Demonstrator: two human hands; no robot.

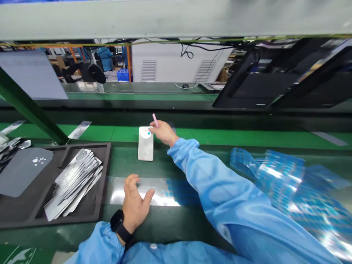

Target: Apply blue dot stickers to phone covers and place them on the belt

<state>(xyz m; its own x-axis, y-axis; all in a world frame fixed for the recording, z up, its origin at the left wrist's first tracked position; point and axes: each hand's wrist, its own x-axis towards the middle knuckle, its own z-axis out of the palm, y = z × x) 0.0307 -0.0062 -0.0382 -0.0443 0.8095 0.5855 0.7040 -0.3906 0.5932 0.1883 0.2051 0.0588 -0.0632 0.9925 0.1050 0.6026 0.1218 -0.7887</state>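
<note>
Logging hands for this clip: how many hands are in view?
2. The left hand is over a shiny film sheet; the right hand is at a white phone-shaped part. No other hands show, though some could be hidden.

Two hands, one left hand (134,203) and one right hand (164,132), appear at a green workbench (122,170) with one black wristwatch (117,225), one pink marker (155,120), one white phone-shaped panel (145,148), one black foam tray (106,165), one blue crate (123,75) and one computer mouse (185,86); the silver sheets (77,183) overlap too closely to count.

pink pen (155,120), white case (145,150), blue-dotted film (280,176)
</note>
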